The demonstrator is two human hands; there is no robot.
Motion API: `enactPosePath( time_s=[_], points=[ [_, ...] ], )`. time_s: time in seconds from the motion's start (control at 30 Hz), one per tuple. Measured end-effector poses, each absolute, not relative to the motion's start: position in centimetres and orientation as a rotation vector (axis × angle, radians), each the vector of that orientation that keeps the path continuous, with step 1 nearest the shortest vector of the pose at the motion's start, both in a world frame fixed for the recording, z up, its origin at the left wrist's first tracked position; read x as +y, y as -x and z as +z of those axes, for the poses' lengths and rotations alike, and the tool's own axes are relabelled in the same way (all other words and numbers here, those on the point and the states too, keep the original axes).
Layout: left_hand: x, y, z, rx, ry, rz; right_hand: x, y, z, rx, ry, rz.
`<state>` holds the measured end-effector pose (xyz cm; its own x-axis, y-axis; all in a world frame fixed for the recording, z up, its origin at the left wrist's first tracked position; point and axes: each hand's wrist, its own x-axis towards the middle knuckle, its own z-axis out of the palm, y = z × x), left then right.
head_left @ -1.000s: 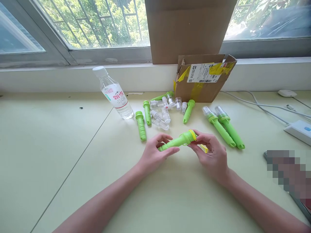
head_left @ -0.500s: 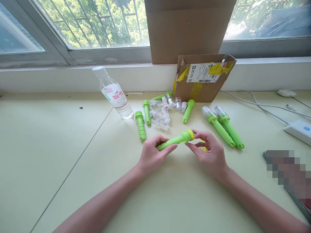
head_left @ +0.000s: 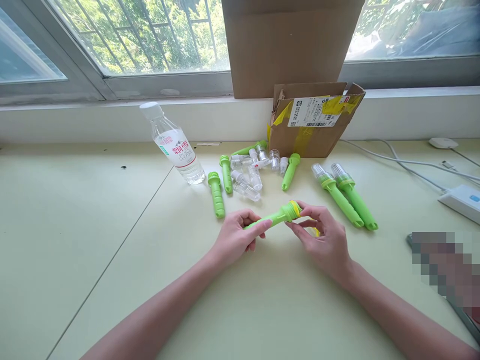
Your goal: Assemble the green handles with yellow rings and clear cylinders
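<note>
Pale green tabletop (head_left: 112,240) runs under a bright window, and near the middle of the frame both hands meet over one green handle (head_left: 275,217). The left hand (head_left: 234,239) has its fingers clenched round the narrow tail of that handle, thumb laid along the top; the right hand (head_left: 325,240) pinches the wide head, where a yellow ring (head_left: 296,207) sits on the rim, with a second bit of yellow showing low under the right fingers, too hidden to name. The handle is held just above the table, its long axis slanting from lower left to upper right of the frame, tail toward the left hand and ringed head pointing up and right, tipped slightly upward. As I judge it, the thin ring is the weak spot: gripped only by fingertips, it could pop off askew or drop, and the yellow piece beneath could slide out of the palm. A slip to the upper left might scatter the loose clear caps (head_left: 247,186) and spare green handles (head_left: 216,195) lying there, or knock the water bottle (head_left: 174,146) standing beyond them. To the right lie two finished sticks (head_left: 347,196), with a taped cardboard box (head_left: 313,120) behind.
</note>
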<state>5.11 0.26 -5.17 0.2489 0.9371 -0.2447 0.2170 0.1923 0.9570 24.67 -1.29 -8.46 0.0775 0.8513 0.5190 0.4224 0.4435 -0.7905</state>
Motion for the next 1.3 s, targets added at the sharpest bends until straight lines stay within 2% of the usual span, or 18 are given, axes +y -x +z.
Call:
enactPosePath(
  time_s=[0.23,0.5,0.67,1.3],
  points=[
    [0.02,-5.29,-5.49,1.200,-1.501,0.927,-1.44,-24.66,-8.43,-1.564,1.200,0.379],
    [-0.20,-5.49,-5.77,1.263,-1.540,1.022,-1.29,-24.77,-8.28,-1.509,1.192,0.503],
    [-0.21,-5.40,-5.60,1.263,-1.515,0.983,-1.03,-24.84,-8.37,-1.506,1.179,0.591],
    [0.38,-4.83,-5.00,1.123,-1.314,0.744,-1.20,-24.70,-8.53,-1.578,1.104,0.529]
  ],
)
